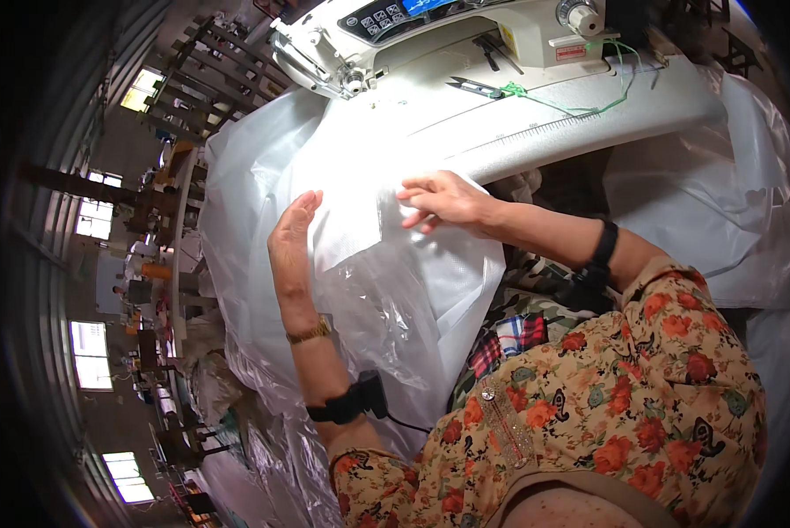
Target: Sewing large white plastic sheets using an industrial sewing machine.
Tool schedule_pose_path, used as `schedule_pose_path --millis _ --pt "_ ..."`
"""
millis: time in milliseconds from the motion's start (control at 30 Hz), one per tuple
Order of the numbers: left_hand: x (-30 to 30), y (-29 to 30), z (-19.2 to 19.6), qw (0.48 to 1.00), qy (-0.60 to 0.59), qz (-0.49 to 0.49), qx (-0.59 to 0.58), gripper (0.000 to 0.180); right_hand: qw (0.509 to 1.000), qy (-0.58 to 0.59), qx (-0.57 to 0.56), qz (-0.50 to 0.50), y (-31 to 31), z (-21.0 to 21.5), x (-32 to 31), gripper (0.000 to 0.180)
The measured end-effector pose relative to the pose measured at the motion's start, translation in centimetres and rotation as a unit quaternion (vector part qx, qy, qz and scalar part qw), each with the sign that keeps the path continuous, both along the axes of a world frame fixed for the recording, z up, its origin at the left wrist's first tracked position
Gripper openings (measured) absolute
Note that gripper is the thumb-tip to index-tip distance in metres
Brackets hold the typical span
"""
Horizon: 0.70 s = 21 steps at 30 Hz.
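A brightly lit white sheet (351, 207), apparently woven plastic, lies across the front of a white sewing machine (465, 26) and hangs toward my lap. Clear, crinkled plastic film (382, 308) shows below its edge. At the sheet's left part, my left hand (295, 233) is raised edge-on with its fingers stretched out and nothing seen in it. My right hand (446, 201) hovers over or rests lightly on the sheet's right side, fingers apart; contact is hard to tell. Glare washes out the sheet between my hands and toward the needle area.
Small thread snips (479, 87) tied with green cord (580, 110) lie on the machine bed, beside a printed ruler scale (544, 126). More white sheeting (690, 211) hangs at the right. Cluttered worktables and windows (91, 355) line the workshop at the left.
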<state>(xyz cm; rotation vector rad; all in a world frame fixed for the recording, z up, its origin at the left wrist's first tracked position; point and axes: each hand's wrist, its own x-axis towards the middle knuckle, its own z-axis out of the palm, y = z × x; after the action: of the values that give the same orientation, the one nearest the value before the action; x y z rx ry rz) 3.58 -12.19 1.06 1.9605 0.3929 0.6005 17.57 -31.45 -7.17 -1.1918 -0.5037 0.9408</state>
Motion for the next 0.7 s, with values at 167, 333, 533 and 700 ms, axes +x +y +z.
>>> schedule_pose_path --millis 167,333,533,700 --pt "-1.9 -10.5 4.9 0.974 0.001 -0.111 0.198 0.031 0.993 0.089 0.083 -0.001 4.9 -1.5 -0.6 0.026" --pt "-2.3 -14.3 1.8 0.938 0.008 -0.174 0.299 0.027 0.969 0.146 0.181 0.082 2.8 -4.8 -4.5 0.025" --pt "-2.8 -11.8 -1.8 0.967 0.051 -0.044 0.245 0.02 0.948 0.097 0.151 0.264 -3.3 -5.3 -6.3 0.03" --pt "-6.6 -10.4 -4.3 0.914 0.196 -0.024 0.354 0.021 0.913 0.069 0.114 0.385 -4.7 -4.6 -7.6 0.027"
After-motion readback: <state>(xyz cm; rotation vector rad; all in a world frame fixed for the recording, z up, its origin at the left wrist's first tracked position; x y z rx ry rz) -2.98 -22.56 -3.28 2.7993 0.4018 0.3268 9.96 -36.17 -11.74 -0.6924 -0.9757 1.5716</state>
